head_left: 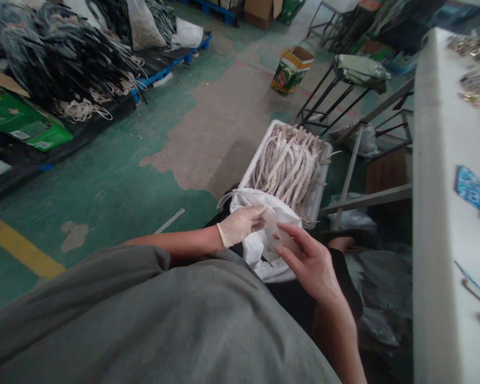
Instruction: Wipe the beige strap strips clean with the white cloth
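Observation:
My left hand (242,223), in a thin pale glove, pinches a whitish flat strip (272,226) in front of my lap. On the strip's other end, the thumb and fingers of my right hand (310,258) are closed; this hand is bare. Beneath both hands a white woven sack (260,257) lies open over my lap, its contents mostly hidden. Just beyond it stands a white plastic crate (253,160) heaped with long beige straps (286,168).
A white table (434,213) at right bears a blue-patterned object (469,186) and metal pieces (470,98). A stool (336,88) and a cardboard box (292,69) stand ahead. Dark cord bundles (64,50) cover a pallet at left. A loose strip (170,220) lies on the floor.

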The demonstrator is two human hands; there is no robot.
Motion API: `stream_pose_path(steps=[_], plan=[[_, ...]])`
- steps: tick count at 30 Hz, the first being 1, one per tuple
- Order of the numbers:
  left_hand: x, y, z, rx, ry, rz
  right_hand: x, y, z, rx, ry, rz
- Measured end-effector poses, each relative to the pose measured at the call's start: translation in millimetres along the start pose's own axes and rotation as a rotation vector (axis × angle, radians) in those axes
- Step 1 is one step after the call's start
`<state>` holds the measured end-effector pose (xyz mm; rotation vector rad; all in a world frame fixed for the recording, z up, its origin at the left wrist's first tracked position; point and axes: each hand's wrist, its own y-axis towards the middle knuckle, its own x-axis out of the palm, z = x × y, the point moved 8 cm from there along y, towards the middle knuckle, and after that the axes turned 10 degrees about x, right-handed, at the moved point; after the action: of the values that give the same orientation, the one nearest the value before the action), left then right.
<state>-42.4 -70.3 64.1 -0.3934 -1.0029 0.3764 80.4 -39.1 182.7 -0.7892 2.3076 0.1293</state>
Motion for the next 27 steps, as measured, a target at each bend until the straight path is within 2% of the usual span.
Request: stream_pose_path(steps=[4, 8, 11, 14, 16, 18, 19, 21, 23, 25, 27], plan=[[-10.3, 9.2, 17.8, -0.06, -0.016, 0.067, -23.1, -30.0, -22.3, -0.229, -0.026, 0.104], [-5.7, 3.8, 14.9, -0.097, 0.018, 0.033, -30.9, -36.1, -31.9, -0.313, -0.07, 0.294], [8.0, -9.0, 0.4, -0.128, 0.095, -0.087, -21.3, -22.7, -30.6, -0.362, -0.091, 0.356], [27.6, -23.7, -10.5, -0.166, 0.114, -0.299, -5.6, -5.4, -25.4, -0.396, -0.03, 0.269], [35.6, -33.1, -16.3, -0.256, 0.088, -0.441, -2.5, 0.6, -18.1, -0.34, 0.039, 0.224], [31.1, -37.9, -22.1, -0.4, 0.052, -0.501, -10.6, -3.1, -7.8, -0.24, 0.104, 0.252], [23.0, -35.7, -23.0, -0.456, 0.026, -0.472, -18.3, -9.4, -1.8, -0.192, 0.146, 0.282], [-2.8, -18.4, -15.7, -0.448, -0.054, -0.291, -36.7, -29.5, 11.3, -0.131, 0.273, 0.327], [-36.3, 7.3, 5.0, -0.308, -0.139, -0.023, -53.5, -54.9, 25.6, -0.111, 0.429, 0.319], [-65.1, 28.8, 35.1, -0.125, -0.216, 0.217, -63.4, -78.8, 42.0, -0.08, 0.549, 0.262], [-78.8, 42.6, 67.3, 0.052, -0.278, 0.366, -62.5, -95.6, 59.5, -0.017, 0.602, 0.176]])
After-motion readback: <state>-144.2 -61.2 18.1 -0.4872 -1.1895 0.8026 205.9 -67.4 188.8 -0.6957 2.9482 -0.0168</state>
